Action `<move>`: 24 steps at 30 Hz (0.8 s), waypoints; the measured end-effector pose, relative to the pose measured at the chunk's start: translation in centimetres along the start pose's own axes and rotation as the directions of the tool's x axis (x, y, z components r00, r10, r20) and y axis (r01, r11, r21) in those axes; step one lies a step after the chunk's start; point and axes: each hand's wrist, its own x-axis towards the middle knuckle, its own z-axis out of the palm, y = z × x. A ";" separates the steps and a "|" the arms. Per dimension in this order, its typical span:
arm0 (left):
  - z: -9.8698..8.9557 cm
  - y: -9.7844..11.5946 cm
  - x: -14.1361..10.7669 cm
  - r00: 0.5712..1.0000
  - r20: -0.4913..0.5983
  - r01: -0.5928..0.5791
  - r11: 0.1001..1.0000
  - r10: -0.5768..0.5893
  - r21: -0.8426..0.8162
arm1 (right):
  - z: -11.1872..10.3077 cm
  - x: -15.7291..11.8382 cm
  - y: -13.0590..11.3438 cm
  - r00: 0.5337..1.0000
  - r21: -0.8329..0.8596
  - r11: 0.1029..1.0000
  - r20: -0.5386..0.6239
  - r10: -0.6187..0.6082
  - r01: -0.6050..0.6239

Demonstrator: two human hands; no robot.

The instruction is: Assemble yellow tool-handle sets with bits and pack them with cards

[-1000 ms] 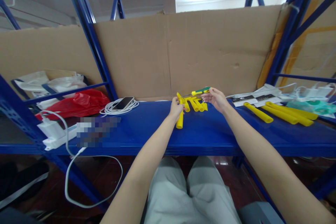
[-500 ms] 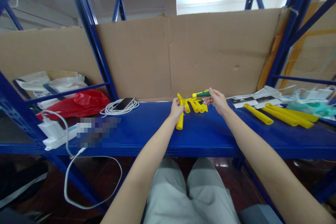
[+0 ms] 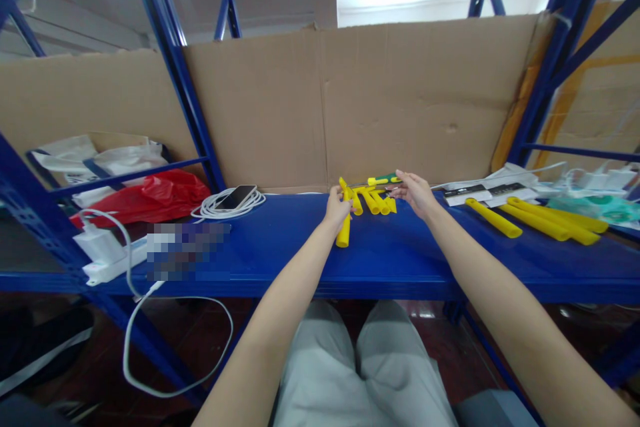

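The left hand (image 3: 337, 206) has its grip closed around a yellow piece (image 3: 343, 235) near the middle of the blue worktop (image 3: 280, 233), towards its back edge; the piece's tubular lower end points to the front edge. The right hand (image 3: 415, 194) pinches the butt of a green-and-yellow screwdriver (image 3: 384, 180) between its fingertips, and the thin shaft runs left to the top of that piece. Whether the tip is seated cannot be told. More yellow pieces (image 3: 374, 203) lie in a row between the hands, just beneath the tool, while longer yellow handles (image 3: 494, 219) lie towards the right end.

To drive cleanly, the shaft should probably sit square to the held piece, since a slanting tip could slip. The left grip looks best placed firm and low, with fingers out of the tip's path. Turning in short fingertip twists, with light pressure along the shaft, should hold the line; lifting the tool slightly would spare the row below from being nudged.
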 end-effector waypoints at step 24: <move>0.0 0.1 -0.1 1.000 -0.001 0.003 1.000 -0.003 0.019 | -0.4 0.3 0.1 0.998 -0.027 0.998 -0.019 -0.061 0.060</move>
